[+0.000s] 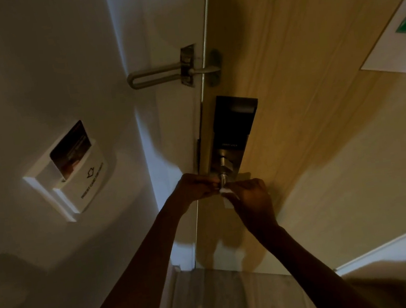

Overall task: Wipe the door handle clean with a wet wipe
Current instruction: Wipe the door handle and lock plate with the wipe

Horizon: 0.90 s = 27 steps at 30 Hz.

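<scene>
A metal door handle (223, 170) juts out from the dark lock plate (234, 124) on the wooden door (323, 138). Both hands meet at its lower end. My left hand (196, 188) is closed around the handle's left side. My right hand (251, 199) pinches a small white wet wipe (226, 192), pressed against the end of the handle; a strip of the wipe hangs below my fingers. Most of the handle's grip is hidden by my hands.
A swing-bar door guard (160, 75) spans the frame and door above the lock. A white key-card holder (70, 176) with a dark card sits on the left wall. A notice (400, 32) hangs on the door at the upper right. Pale floor (229, 300) lies below.
</scene>
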{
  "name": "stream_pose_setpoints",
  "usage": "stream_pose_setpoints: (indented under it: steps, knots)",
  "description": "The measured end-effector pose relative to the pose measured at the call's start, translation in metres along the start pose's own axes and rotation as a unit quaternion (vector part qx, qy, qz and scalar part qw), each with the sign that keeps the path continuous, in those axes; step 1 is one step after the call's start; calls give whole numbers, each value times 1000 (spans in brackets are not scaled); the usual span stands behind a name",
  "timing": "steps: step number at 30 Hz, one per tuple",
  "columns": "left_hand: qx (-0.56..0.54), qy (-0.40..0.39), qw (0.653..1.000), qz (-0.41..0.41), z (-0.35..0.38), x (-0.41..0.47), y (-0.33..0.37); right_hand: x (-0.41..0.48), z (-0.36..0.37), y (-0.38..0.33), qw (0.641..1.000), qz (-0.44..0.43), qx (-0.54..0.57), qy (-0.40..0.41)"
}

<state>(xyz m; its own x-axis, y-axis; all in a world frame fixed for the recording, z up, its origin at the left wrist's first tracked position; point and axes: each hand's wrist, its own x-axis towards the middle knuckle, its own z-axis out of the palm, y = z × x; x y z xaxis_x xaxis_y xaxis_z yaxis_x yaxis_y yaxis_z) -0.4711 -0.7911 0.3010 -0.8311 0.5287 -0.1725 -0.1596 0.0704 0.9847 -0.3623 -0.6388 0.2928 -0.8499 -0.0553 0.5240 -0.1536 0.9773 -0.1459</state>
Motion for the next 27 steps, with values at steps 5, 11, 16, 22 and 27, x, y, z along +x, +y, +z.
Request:
stream_pose_setpoints:
  steps: [5,11,16,22,27]
  knots:
    - [-39,42,998,-16,6,-1,-3,8,-4,-5,998,62,30,-2]
    - [-109,79,991,-6,12,-3,-5,11,-5,-4,985,122,119,-10]
    - [-146,98,984,-27,20,-3,1,-5,-20,28,992,94,76,-27]
    - [-142,96,984,-52,21,2,6,2,2,-2,1000,4,3,-5]
    - [-153,79,982,-73,17,8,3,-26,-11,43,998,-35,-37,43]
